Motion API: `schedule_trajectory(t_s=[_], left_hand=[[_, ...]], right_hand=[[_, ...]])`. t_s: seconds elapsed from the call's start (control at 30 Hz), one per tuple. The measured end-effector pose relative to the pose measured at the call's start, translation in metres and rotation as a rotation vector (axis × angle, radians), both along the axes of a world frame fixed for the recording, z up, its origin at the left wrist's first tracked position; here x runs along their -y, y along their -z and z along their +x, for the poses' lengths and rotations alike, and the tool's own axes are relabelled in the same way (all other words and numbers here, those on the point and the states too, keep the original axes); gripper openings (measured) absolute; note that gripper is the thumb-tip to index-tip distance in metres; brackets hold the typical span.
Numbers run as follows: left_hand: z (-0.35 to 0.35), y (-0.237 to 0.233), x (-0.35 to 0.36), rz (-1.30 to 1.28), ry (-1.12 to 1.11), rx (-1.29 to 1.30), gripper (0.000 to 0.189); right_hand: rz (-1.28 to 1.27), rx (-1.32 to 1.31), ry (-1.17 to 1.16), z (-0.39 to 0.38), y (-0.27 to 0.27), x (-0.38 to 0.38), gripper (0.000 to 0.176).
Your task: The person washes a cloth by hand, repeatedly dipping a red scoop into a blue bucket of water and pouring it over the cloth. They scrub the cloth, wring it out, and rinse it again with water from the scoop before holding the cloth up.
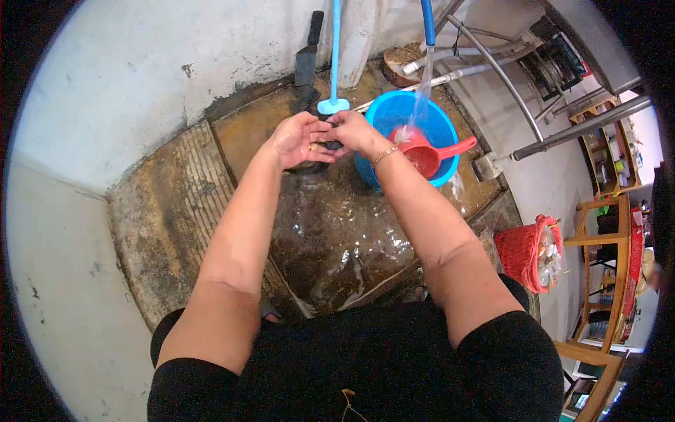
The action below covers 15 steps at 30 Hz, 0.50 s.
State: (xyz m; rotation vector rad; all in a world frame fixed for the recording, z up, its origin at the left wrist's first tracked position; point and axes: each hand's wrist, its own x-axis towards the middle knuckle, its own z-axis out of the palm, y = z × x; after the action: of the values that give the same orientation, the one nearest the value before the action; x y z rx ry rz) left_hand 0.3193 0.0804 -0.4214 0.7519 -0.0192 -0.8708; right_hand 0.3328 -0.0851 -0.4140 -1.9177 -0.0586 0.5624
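Note:
My left hand [297, 143] is held palm up over the wet floor, fingers stretched and apart, with a ring on one. Close against its fingertips is my right hand [349, 133], its fingers bent inward; a bracelet circles that wrist. Something dark shows between the two hands, too covered to name. Below them lies a dark object [309, 168], mostly hidden. To the right stands a blue basin [368, 176] with a red dipper [422, 156] in it, handle over the rim. Water [423, 91] runs from a blue hose [428, 24] into the basin.
A light-blue long-handled brush [335, 105] and a dark flat tool with a black handle [306, 65] lean on the wall. Metal legs [503, 74] and pipes [457, 72] stand at the upper right. Farther right are a red basket [519, 250] and a wooden frame [612, 281].

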Motion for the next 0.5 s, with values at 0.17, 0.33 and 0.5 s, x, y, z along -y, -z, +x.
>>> schedule_trajectory(t_s=[0.17, 0.33, 0.5], left_hand=[[0.006, 0.024, -0.001, 0.819, -0.158, 0.503, 0.067], [-0.013, 0.028, 0.031, 0.794, -0.121, 0.931, 0.058], [0.000, 0.057, 0.032, 0.882, -0.273, 0.523, 0.019]], right_hand=[[-0.056, -0.012, 0.029, 0.001, -0.003, 0.012, 0.025], [0.185, -0.149, -0.167, -0.002, -0.001, 0.017, 0.024], [0.305, -0.098, 0.391, 0.022, 0.003, 0.070, 0.024]])
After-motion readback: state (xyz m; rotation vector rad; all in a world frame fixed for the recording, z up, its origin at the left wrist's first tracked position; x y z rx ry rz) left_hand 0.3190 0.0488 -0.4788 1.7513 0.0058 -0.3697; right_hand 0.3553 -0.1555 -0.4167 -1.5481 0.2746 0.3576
